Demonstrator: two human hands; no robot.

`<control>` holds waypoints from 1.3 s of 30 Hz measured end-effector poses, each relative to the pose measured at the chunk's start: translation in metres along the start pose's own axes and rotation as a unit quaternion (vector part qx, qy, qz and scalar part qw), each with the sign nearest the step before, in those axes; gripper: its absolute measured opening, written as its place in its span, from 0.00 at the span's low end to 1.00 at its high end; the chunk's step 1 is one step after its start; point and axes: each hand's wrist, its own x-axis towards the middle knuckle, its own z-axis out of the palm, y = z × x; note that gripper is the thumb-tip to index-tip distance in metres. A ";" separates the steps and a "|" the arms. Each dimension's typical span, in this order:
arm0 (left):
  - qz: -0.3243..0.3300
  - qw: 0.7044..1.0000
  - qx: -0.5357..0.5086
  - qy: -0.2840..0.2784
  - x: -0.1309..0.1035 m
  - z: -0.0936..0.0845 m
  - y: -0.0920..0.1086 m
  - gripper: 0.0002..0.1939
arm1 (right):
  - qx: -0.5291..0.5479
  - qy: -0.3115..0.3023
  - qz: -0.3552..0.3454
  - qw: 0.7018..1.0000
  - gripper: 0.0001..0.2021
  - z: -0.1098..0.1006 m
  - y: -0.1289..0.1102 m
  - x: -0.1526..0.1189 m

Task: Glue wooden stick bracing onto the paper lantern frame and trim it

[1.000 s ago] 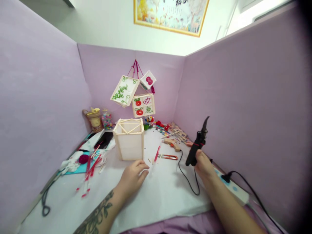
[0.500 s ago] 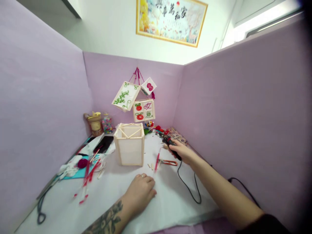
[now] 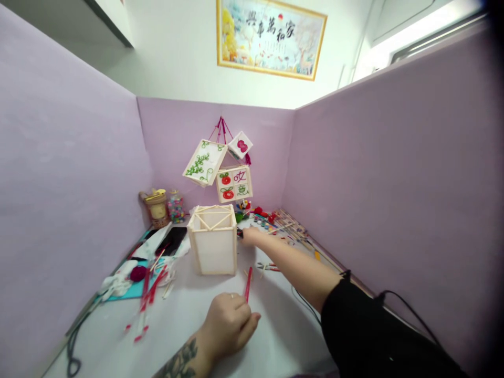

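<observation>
The right hand (image 3: pixel 251 236) reached far out over the white worktop (image 3: pixel 189 299). Its arm had a black sleeve (image 3: pixel 366 325). At its fingertips was a small dark thing (image 3: pixel 240 232), just beside the right side of the pale box (image 3: pixel 214 247). Most of the dark thing was hidden, so you could not tell if the right hand's grip was tight on it or loose.

The box stood upright near the middle of the worktop. It had white sides and thin wooden edges, and little sticks made slanting shapes across its top.

The left hand (image 3: pixel 232 320) was low, near the front, with its back up and its fingers curled. It wore a ring. A red stick (image 3: pixel 248 284) came up from behind its knuckles. You could not tell if the left hand's grip was holding that stick or only next to it.

A tool with red handles (image 3: pixel 271 268) lay near the red stick, partly behind the right arm. On the left were red strips (image 3: pixel 151 291), a dark red ball (image 3: pixel 138 273) and a black phone (image 3: pixel 175 240). At the back stood a jar of bright beads (image 3: pixel 176 208). Three decorated boxes (image 3: pixel 205 161) hung above, with green leaves, red fruit and writing on them.
</observation>
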 end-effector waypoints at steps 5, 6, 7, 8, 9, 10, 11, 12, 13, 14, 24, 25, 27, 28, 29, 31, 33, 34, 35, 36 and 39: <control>-0.024 0.999 -0.024 0.019 0.002 -0.006 -0.004 0.14 | -0.059 -0.055 0.018 0.997 0.11 -0.061 -0.002 -0.022; -0.029 0.999 -0.032 0.024 0.003 -0.007 -0.004 0.13 | -0.058 -0.055 0.007 0.997 0.13 -0.071 0.000 -0.039; -0.034 0.998 -0.040 0.029 0.004 -0.008 -0.004 0.12 | -0.052 -0.059 -0.016 0.997 0.15 -0.077 0.003 -0.061; -0.036 0.998 -0.048 0.036 0.004 -0.010 -0.003 0.11 | -0.044 -0.088 -0.074 0.992 0.15 -0.078 0.006 -0.086; -0.036 0.997 -0.055 0.042 0.005 -0.011 -0.002 0.10 | -0.041 -0.107 -0.121 0.986 0.17 -0.075 0.010 -0.112; -0.031 0.997 -0.062 0.045 0.006 -0.012 0.000 0.09 | -0.037 -0.133 -0.154 0.978 0.20 -0.067 0.013 -0.137; -0.017 0.996 -0.069 0.046 0.007 -0.013 0.001 0.08 | -0.035 -0.128 -0.166 0.977 0.24 -0.055 0.016 -0.160; 0.006 0.996 -0.075 0.047 0.008 -0.014 0.003 0.08 | -0.029 -0.104 -0.172 0.979 0.25 -0.041 0.020 -0.179; 0.037 0.995 -0.079 0.049 0.009 -0.015 0.006 0.07 | -0.016 -0.066 -0.175 0.982 0.22 -0.026 0.022 -0.194; 0.074 0.993 -0.082 0.049 0.009 -0.016 0.008 0.08 | 0.001 -0.019 -0.176 0.984 0.17 -0.012 0.025 -0.204; -0.046 0.991 0.121 0.047 -0.007 -0.051 -0.032 0.14 | 0.042 0.244 -0.218 0.944 0.08 -0.040 0.059 -0.238; -0.170 0.967 0.187 0.015 -0.011 -0.062 -0.045 0.15 | 0.029 0.256 -0.217 0.942 0.08 -0.049 0.066 -0.246; -0.363 0.878 0.284 -0.132 -0.023 -0.083 -0.067 0.18 | 0.004 0.270 -0.210 0.940 0.07 -0.060 0.078 -0.258; -0.429 0.826 0.302 -0.204 -0.029 -0.092 -0.077 0.19 | -0.003 0.278 -0.210 0.937 0.06 -0.063 0.083 -0.263; -0.480 0.783 0.300 -0.257 -0.036 -0.099 -0.084 0.20 | -0.007 0.283 -0.209 0.936 0.06 -0.064 0.086 -0.266; -0.539 0.734 0.273 -0.308 -0.051 -0.105 -0.095 0.20 | -0.007 0.288 -0.216 0.933 0.06 -0.060 0.086 -0.269; -0.566 0.725 0.235 -0.314 -0.064 -0.107 -0.102 0.17 | -0.002 0.277 -0.231 0.933 0.07 -0.052 0.080 -0.267; -0.572 0.726 0.220 -0.311 -0.069 -0.108 -0.105 0.14 | 0.002 0.268 -0.243 0.932 0.07 -0.048 0.075 -0.265; -0.576 0.728 0.209 -0.306 -0.074 -0.110 -0.107 0.11 | 0.006 0.258 -0.253 0.932 0.07 -0.044 0.071 -0.262; -0.579 0.731 0.203 -0.300 -0.077 -0.114 -0.109 0.09 | 0.011 0.251 -0.263 0.932 0.08 -0.042 0.067 -0.260; -0.595 0.725 0.225 -0.264 -0.079 -0.137 -0.113 0.10 | 0.033 0.236 -0.275 0.931 0.09 -0.039 0.059 -0.256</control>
